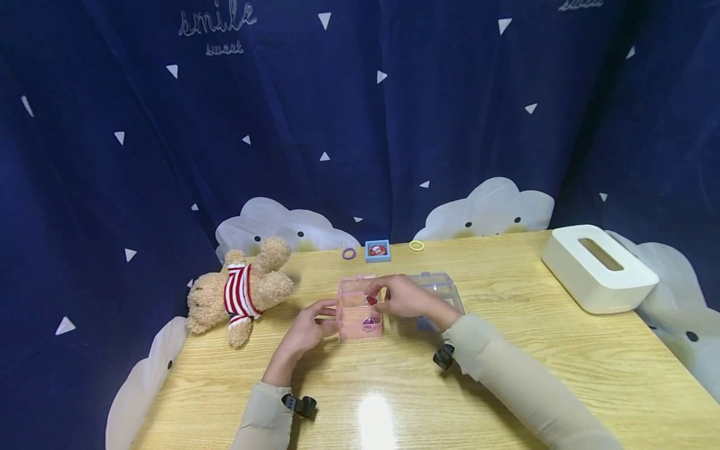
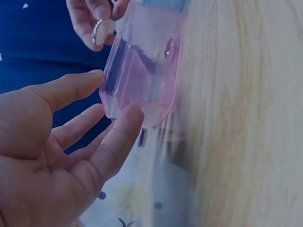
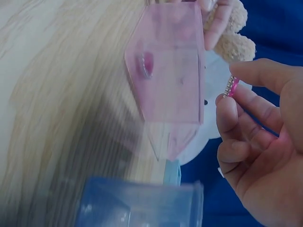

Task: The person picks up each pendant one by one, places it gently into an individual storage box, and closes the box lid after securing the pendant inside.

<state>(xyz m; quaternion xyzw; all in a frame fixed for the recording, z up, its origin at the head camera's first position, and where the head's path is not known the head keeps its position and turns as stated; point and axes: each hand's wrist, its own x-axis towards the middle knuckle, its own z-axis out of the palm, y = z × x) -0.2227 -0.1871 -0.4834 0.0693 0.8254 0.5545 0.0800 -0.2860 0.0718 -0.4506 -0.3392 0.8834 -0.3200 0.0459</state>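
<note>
Pink box (image 1: 360,311) at table centre. Left hand (image 1: 306,328) at box's 9 o'clock, fingers relaxed, touching its side. Right hand (image 1: 406,296) at 2 o'clock, nearer opening, pinching small jewelled clip (image 3: 231,87).

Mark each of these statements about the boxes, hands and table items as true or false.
1. The right hand pinches a small jewelled piece. True.
2. The left hand lies flat on the table, away from the pink box. False: its fingers touch the box's side.
3. A blue box sits beside the pink one. True.
4. The teddy bear stands upright. False: it lies down.
5. The tissue box is black. False: white.
</note>
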